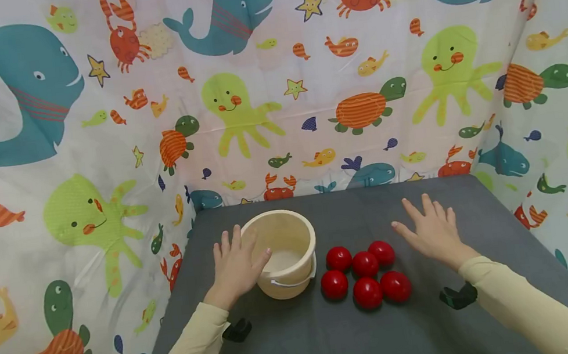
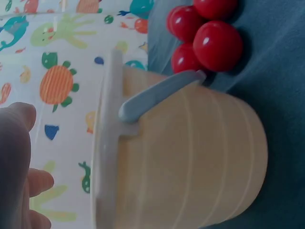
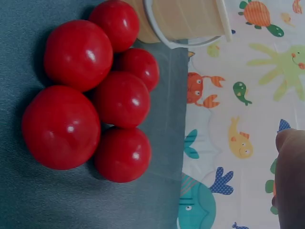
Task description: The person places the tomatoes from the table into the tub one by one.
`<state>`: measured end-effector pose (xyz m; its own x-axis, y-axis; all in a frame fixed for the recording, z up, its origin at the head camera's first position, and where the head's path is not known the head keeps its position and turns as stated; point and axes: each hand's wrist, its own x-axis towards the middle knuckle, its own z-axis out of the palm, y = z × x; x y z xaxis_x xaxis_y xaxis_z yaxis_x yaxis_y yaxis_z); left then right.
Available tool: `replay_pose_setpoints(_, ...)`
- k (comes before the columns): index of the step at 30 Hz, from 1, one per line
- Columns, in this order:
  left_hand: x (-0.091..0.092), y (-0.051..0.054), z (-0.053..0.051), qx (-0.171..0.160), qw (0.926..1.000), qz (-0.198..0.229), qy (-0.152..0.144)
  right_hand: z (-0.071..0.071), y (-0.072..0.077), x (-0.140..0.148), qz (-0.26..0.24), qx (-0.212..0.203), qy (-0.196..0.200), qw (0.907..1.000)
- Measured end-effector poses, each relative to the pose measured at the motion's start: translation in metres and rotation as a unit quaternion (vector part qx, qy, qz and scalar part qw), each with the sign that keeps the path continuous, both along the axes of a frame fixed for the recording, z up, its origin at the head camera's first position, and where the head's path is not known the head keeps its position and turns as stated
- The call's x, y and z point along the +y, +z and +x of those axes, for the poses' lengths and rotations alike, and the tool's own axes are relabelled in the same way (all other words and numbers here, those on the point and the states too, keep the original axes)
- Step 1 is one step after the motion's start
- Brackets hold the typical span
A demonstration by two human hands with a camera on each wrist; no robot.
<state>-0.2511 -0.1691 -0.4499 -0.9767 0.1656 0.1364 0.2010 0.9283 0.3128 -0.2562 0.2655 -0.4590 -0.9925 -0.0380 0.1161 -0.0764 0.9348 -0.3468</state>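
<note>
A cream bucket (image 1: 280,285) with a pale handle stands upright on the dark table; no object shows inside it. The left hand (image 1: 236,267), fingers spread, is over the bucket's left side; whether it touches the rim I cannot tell. Several shiny red balls (image 1: 367,293) lie in a cluster right of the bucket. To their right the right hand (image 1: 433,233) hovers with spread fingers, holding nothing. In the left wrist view the bucket (image 2: 190,157) fills the middle, the left hand's fingers (image 2: 40,182) at the left edge. The right wrist view shows the balls (image 3: 78,55) close up.
The grey table (image 1: 314,349) is bounded at the back and both sides by a curtain (image 1: 283,165) printed with sea animals. A dark band (image 1: 236,330) is at the left wrist, another dark band (image 1: 458,296) at the right wrist.
</note>
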Motion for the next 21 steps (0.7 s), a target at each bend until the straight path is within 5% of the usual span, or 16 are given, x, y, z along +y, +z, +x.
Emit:
replay_pose_setpoints(12, 0.02, -0.021, 0.02, 0.013, 0.999, 0.0, -0.042, 0.001, -0.013, -0.001, 0.002, -0.012, -0.003, 0.9999)
replay_pose_setpoints(21, 0.031, -0.05, 0.032, 0.117, 0.9918, -0.003, -0.051, 0.005, -0.024, 0.0, -0.006, -0.017, -0.002, 0.9998)
